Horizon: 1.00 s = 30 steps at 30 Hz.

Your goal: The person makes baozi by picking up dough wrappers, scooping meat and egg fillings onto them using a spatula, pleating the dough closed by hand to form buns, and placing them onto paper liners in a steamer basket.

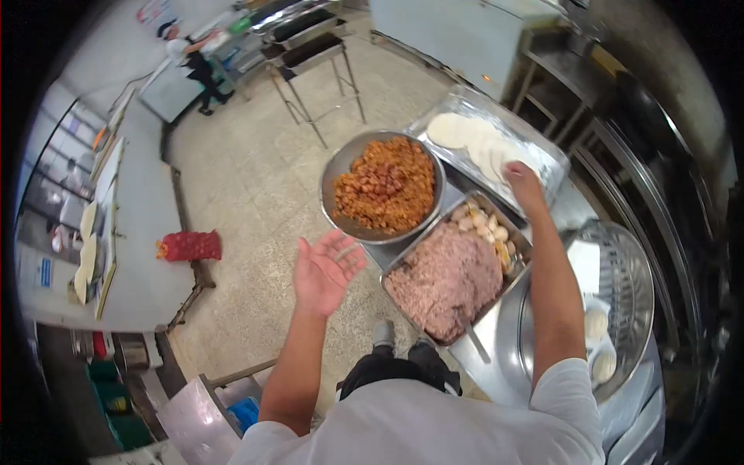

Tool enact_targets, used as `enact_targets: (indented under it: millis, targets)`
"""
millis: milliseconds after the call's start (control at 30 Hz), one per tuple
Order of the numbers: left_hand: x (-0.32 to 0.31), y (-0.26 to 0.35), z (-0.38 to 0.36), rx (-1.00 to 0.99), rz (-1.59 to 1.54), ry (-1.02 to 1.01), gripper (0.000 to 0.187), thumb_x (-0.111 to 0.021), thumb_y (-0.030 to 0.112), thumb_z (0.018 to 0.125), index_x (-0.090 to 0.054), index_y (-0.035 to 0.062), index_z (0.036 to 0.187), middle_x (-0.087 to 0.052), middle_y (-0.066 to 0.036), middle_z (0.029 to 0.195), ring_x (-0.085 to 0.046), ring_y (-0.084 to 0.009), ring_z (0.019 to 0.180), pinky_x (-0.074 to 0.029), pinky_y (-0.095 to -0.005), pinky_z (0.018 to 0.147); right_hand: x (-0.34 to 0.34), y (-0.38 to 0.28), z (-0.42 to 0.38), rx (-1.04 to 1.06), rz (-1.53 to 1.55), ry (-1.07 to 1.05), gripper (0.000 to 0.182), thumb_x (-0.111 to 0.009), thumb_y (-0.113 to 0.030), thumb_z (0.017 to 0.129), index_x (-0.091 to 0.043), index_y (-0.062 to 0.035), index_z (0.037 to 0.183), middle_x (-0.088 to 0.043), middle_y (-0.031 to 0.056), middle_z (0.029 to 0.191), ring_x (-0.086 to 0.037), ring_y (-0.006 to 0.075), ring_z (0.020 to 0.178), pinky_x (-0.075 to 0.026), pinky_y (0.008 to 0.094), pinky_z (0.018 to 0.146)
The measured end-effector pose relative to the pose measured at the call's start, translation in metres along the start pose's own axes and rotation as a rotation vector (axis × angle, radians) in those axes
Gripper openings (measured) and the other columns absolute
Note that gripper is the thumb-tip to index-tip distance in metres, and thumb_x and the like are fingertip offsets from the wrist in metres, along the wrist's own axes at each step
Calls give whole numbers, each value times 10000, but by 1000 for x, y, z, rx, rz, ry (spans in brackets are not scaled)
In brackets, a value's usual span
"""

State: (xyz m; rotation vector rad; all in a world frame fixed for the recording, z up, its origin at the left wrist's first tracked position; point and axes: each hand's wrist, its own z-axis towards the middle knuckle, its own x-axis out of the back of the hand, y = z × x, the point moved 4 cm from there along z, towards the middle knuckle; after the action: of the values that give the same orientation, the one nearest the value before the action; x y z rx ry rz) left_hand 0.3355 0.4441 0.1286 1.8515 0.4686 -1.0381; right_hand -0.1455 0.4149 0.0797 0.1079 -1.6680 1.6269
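My left hand (328, 271) is held palm up with its fingers spread and nothing in it, just below a metal bowl (328, 203) of reddish-brown cooked filling (387, 186). Over at the right, my right hand (524, 184) has its fingers pinched at the edge of overlapping flat white dough rounds (474, 139). These lie on a foil-covered tray (554, 167). Between my arms is a rectangular metal pan (391, 291) of pink ground meat (449, 275), with pale egg-like pieces (484, 225) in its far corner. A metal spatula handle (477, 342) sticks out of the meat.
Beside my right arm, a round perforated steamer (632, 287) holds white buns (603, 364) and paper. A red mesh sack (190, 246) sits on the floor at left. Farther off are a metal stand (310, 46) and a person (192, 62) at a counter.
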Motion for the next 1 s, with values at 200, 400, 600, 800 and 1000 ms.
enact_targets:
  millis: [200, 400, 600, 800, 1000]
  targets:
    - [-20, -50, -14, 110, 7, -75, 749, -295, 666, 989, -534, 46, 1333, -633, -177, 1252, -626, -386, 1124, -467, -547, 1002, 33, 124, 80, -154, -400, 125, 476, -613, -342, 925, -622, 10, 1245, -640, 273, 1206, -591, 405, 1168, -457, 454, 1011]
    - [-48, -93, 7, 224, -25, -144, 774, -306, 684, 973, -502, 53, 1377, -601, -182, 1320, -606, -376, 1168, -446, -536, 1028, 20, 151, 121, -56, -379, -2, 599, -551, -412, 958, -492, -6, 1396, -547, 329, 1314, -535, 440, 1241, -432, 486, 1048]
    - [-65, -117, 35, 261, 22, -153, 750, -318, 667, 981, -492, 53, 1376, -603, -168, 1309, -601, -369, 1177, -438, -531, 1039, 11, 152, 142, -93, -607, -76, 683, -640, -507, 879, -550, 6, 1322, -650, 291, 1135, -628, 430, 1087, -495, 490, 955]
    - [-72, -127, 42, 273, 30, -186, 701, -284, 614, 1011, -493, 52, 1375, -592, -151, 1304, -581, -348, 1199, -433, -521, 1052, 37, 155, 149, -142, -435, -247, 630, -816, -444, 728, -658, 35, 1106, -691, 238, 1032, -672, 363, 1005, -527, 438, 878]
    - [-64, -133, 38, 295, 88, -174, 670, -335, 590, 1015, -480, 55, 1391, -594, -155, 1316, -581, -360, 1209, -429, -534, 1052, 35, 175, 141, -107, -348, -176, 497, -816, -287, 727, -679, 27, 1086, -707, 221, 1046, -687, 355, 972, -535, 415, 852]
